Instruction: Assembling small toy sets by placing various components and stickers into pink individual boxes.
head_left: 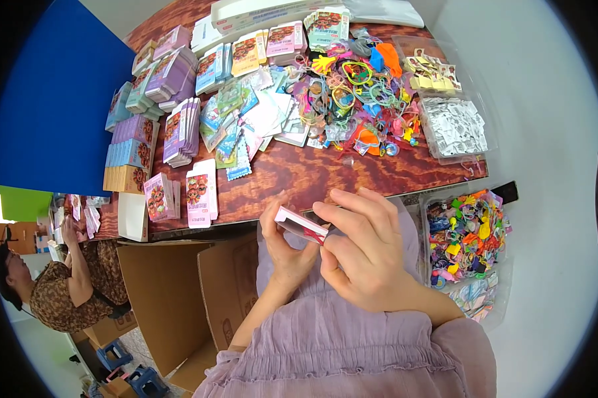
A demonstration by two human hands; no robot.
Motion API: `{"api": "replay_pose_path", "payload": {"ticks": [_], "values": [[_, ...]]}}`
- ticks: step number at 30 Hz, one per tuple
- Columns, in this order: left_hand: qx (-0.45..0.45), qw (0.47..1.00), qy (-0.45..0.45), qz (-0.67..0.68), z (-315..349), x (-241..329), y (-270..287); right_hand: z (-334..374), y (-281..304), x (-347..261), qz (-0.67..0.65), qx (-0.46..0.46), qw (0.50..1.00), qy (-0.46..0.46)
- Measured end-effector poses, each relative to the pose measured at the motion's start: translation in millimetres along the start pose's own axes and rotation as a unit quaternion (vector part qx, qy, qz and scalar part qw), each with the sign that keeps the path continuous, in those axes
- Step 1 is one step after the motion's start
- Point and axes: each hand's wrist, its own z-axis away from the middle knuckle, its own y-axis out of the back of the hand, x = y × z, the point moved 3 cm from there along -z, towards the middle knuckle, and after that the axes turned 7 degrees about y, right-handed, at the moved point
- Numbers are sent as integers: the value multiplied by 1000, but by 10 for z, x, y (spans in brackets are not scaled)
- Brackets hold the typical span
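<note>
Small box: the small box (303, 225) was between the 2 hands, just off the near edge of the table (289, 174); its left end sat in the left hand, its right end at the fingertips of the right
Left hand: the left hand (287, 255) pinched the box between thumb and fingers
Right hand: the right hand (365, 247) had its fingers bent and thumb tucked under; whether it pinched the box I could not tell
Toy pile: a bright toy pile (358, 99) covered the table's far right part; loose packets (236, 123) lay left of the table's middle
Box stacks: printed box stacks (130, 149) filled the table's left end; 1 group of pink boxes (160, 199) stood by its near edge
Containers: a clear tray of white packets (457, 126) stood at the table's right end; a clear bin of toys (468, 235) was beyond its near right corner; a cardboard carton (163, 285) stood open below its near left edge
In the way: the right fingers partly hid the box's right end
Box looks: slim, white and pink; tilted, with a red patch along its lower side
</note>
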Motion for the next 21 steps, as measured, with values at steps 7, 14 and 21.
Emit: {"api": "replay_pose_path", "payload": {"ticks": [7,14,21], "values": [[-4,999,-31,-21,10,63,-4,190,-317,48,35,15,999,32],[-8,992,-48,-112,-36,73,29,215,-335,209,96,-100,990,-23],[2,999,15,-44,-23,53,19,310,-207,280,-54,-33,994,-85]]}}
